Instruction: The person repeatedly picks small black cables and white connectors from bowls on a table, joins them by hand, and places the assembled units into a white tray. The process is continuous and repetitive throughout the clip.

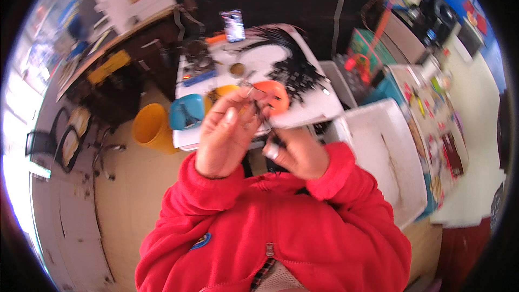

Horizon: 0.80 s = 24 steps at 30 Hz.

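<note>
My left hand point(224, 135) is raised over the table's near edge, its thumb and fingertips pinched together. My right hand point(300, 154) is close beside it, its fingers curled. Between them is a small, thin dark piece point(262, 116), too blurred to name. Just beyond the fingers stands an orange bowl point(278, 91) with small dark bits in it. A yellow bowl point(227, 90) is partly hidden by my left hand. Left of that, a blue bowl point(180, 109) holds dark parts. Black cables point(294, 73) with small ends lie heaped behind the orange bowl.
On the white table point(319, 109) are a lit phone point(233, 26), a small round tin point(237, 69) and a blue block point(200, 79). A yellow bin point(152, 127) stands at the left, a large white tub point(381, 157) at the right. Farther left is a chair point(70, 140).
</note>
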{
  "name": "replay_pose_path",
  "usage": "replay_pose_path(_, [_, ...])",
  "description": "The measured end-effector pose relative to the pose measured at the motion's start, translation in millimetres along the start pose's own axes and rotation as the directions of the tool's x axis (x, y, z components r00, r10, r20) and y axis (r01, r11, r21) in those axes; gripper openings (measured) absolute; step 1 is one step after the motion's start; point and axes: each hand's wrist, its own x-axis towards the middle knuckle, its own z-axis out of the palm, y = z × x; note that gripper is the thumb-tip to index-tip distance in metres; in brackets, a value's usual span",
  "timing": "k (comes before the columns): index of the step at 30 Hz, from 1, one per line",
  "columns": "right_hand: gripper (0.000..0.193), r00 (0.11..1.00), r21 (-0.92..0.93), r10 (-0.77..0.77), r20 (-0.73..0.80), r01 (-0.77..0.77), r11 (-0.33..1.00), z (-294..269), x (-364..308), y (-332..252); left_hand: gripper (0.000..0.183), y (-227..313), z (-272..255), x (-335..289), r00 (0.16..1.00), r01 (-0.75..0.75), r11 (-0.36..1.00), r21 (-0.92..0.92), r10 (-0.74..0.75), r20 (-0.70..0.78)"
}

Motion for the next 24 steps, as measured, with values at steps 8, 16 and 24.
replay_pose_path(8, [0.026,0.782,-0.333,0.286,-0.553,-0.523,0.785,-191.1,-120.3,-25.5,0.016,-18.5,-71.7,-8.1,0.940,0.294,0.927,0.234,-0.236,-0.247])
replay_pose_path(16, [0.029,0.602,-0.657,0.702,-0.382,-0.711,0.252,-187.1,-217.5,125.1,0.012,-33.4,-136.1,-12.2,0.859,0.409,0.876,0.255,-0.275,-0.433])
replay_pose_path(24, [0.039,0.353,-0.564,0.923,-0.153,-0.798,0.212,-74.5,-292.3,352.1,0.012,-26.2,-150.1,-14.4,0.828,0.446,0.816,0.368,-0.220,-0.515])
